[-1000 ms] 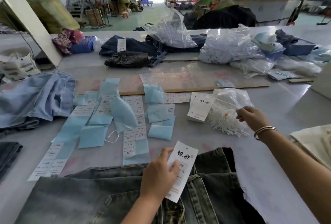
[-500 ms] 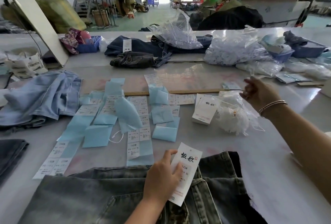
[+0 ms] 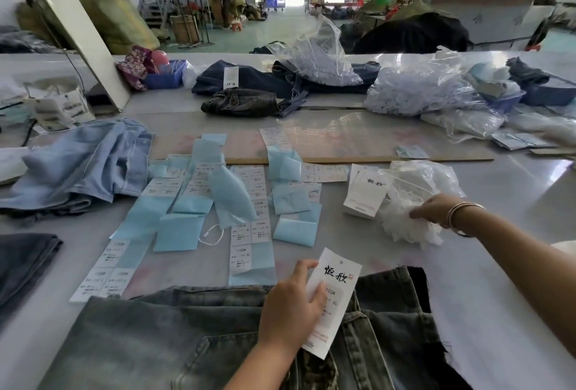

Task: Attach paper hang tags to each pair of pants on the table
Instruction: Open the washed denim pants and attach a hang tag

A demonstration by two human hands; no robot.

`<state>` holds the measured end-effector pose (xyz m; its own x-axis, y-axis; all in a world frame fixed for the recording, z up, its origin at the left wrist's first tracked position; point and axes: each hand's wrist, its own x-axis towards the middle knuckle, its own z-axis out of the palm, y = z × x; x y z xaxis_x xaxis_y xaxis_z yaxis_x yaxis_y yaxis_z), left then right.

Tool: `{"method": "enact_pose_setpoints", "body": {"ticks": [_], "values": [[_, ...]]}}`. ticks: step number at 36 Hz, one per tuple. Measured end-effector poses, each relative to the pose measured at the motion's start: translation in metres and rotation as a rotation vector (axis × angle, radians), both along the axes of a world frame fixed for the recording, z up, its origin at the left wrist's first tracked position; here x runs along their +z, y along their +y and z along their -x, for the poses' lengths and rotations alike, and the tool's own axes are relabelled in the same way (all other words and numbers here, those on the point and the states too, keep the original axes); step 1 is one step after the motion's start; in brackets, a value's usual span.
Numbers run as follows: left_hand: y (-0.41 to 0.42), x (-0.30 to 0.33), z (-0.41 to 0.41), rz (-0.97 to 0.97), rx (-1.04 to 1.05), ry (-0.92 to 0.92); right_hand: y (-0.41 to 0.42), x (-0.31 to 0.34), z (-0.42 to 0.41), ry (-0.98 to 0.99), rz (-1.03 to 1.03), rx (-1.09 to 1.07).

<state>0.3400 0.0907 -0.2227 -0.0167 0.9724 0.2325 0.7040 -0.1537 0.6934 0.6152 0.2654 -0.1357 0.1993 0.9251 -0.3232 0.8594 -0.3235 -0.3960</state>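
**Reaching back into the string pile, tag kept in the left grip**

Holding a white paper hang tag [image 3: 333,299], the left hand [image 3: 290,311] has its fingers curled over the tag's left edge and its thumb along the top; that grip looks the same as 0.5 s ago. The tag lies tilted over the waistband of the grey washed pants [image 3: 187,336], directly under the hand, at the near edge of the worktop [image 3: 498,280].

The right hand [image 3: 436,210] has changed most. 0.5 s ago it was raised farther back, above the clear plastic bag [image 3: 420,177]; now it is lower and nearer, its fingers dipped into the white pile of tag strings [image 3: 408,227]. Whether that grip has closed on a string I cannot tell, as the fingertips are sunk in the fluff.

Just left of the right hand sits a stack of hang tags [image 3: 364,193]. Beyond the left hand lie blue backing sheets with size stickers [image 3: 246,233], and light blue jeans [image 3: 81,165] rest farther left.
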Motion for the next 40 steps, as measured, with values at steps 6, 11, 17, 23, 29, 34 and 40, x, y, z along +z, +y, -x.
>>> {"method": "enact_pose_setpoints", "body": {"ticks": [6,11,17,23,29,34,40], "values": [[-0.002,0.002,0.000,-0.013,-0.002,-0.003,0.009,-0.014,0.001,0.561,-0.119,-0.379],[-0.002,0.002,0.000,-0.023,-0.009,-0.011,0.017,-0.018,0.005,0.517,-0.316,-0.434],[-0.002,0.001,0.000,-0.031,-0.019,-0.020,0.014,-0.021,0.004,0.386,-0.449,-0.364],[-0.001,0.000,0.002,-0.022,-0.018,-0.024,0.004,-0.012,0.005,0.279,-0.677,-0.254],[0.000,-0.002,0.002,-0.005,-0.012,-0.030,0.007,-0.012,0.011,0.920,-0.578,-0.416],[0.001,-0.003,0.002,-0.006,-0.008,-0.030,0.004,-0.017,0.015,0.952,-0.449,-0.322],[0.001,-0.005,0.002,-0.001,-0.011,-0.034,0.002,-0.017,0.010,0.676,-0.465,-0.166]]}}
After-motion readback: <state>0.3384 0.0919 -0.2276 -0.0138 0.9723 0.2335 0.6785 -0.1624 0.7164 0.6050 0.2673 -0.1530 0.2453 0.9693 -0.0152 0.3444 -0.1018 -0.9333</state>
